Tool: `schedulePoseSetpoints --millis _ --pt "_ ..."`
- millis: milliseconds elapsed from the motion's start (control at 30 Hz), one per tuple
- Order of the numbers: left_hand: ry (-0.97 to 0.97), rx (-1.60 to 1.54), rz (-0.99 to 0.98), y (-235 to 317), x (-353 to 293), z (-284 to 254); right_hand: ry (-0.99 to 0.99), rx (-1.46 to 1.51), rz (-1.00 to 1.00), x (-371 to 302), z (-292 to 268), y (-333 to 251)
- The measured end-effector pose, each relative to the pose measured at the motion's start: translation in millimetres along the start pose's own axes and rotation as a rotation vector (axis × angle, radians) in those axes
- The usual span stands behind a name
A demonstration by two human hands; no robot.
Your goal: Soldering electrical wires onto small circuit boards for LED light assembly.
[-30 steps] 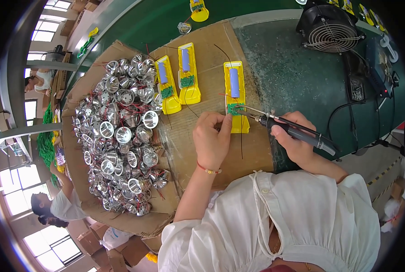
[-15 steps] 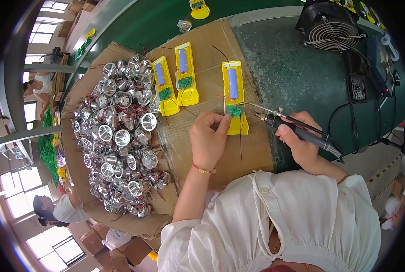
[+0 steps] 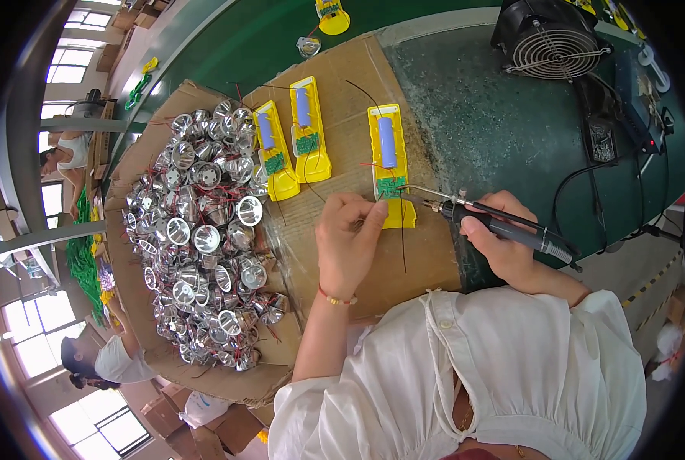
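Observation:
My right hand (image 3: 503,249) is wrapped round the dark handle of a soldering iron (image 3: 530,237) with a thin metal feed tube along it. Its tip and the tube end are at the small green circuit board (image 3: 389,185) in a yellow plastic housing (image 3: 400,219). A blue-violet cylindrical battery (image 3: 387,142) lies in that housing, above the board. Thumb and fingertips together, my left hand (image 3: 348,245) is just beside the board's lower left; anything in the pinch is too small to make out. Thin red and black wires stick out from the housing.
Two similar yellow housings (image 3: 310,146) lie to the left on the cardboard sheet (image 3: 342,69). A cardboard box (image 3: 158,368) full of shiny reflector cups (image 3: 206,238) stands farther left. At the far right are a black fan (image 3: 553,50) and cables. Other people (image 3: 113,356) are at the left.
My left hand has drawn back slightly toward me from the board. The iron stays at the board, and the whole view has shifted a little.

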State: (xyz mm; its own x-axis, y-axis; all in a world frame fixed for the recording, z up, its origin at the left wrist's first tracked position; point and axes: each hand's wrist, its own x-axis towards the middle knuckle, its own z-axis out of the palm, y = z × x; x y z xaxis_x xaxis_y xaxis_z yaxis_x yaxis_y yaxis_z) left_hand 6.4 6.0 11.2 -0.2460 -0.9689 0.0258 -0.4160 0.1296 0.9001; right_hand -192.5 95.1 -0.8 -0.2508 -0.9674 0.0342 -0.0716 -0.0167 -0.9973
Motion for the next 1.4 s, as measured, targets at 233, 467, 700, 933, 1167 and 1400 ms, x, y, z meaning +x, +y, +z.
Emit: schedulePoseSetpoints --millis 233,467,700,933,1167,1400 --pt "-0.089 0.238 0.053 0.0 5.8 5.8 -0.02 -0.023 -0.018 -1.1 0.3 -1.2" --pt "-0.138 0.235 -0.069 -3.1 8.2 5.4 -0.049 -0.052 -0.011 0.8 -1.2 -8.0" --pt "-0.109 0.222 -0.002 -4.6 10.5 6.5 0.024 -0.098 -0.019 -2.9 -8.7 -3.6" --pt "-0.13 0.219 -0.078 -5.1 10.5 6.0 0.122 0.023 -0.012 -4.4 -10.3 6.7" --pt "-0.141 0.293 -0.106 7.5 8.5 6.8 0.118 0.086 -0.051 -4.4 -21.7 11.1" --pt "-0.233 0.38 -0.147 16.6 10.7 -8.2 0.164 0.017 -0.003 -1.7 -42.8 14.1"
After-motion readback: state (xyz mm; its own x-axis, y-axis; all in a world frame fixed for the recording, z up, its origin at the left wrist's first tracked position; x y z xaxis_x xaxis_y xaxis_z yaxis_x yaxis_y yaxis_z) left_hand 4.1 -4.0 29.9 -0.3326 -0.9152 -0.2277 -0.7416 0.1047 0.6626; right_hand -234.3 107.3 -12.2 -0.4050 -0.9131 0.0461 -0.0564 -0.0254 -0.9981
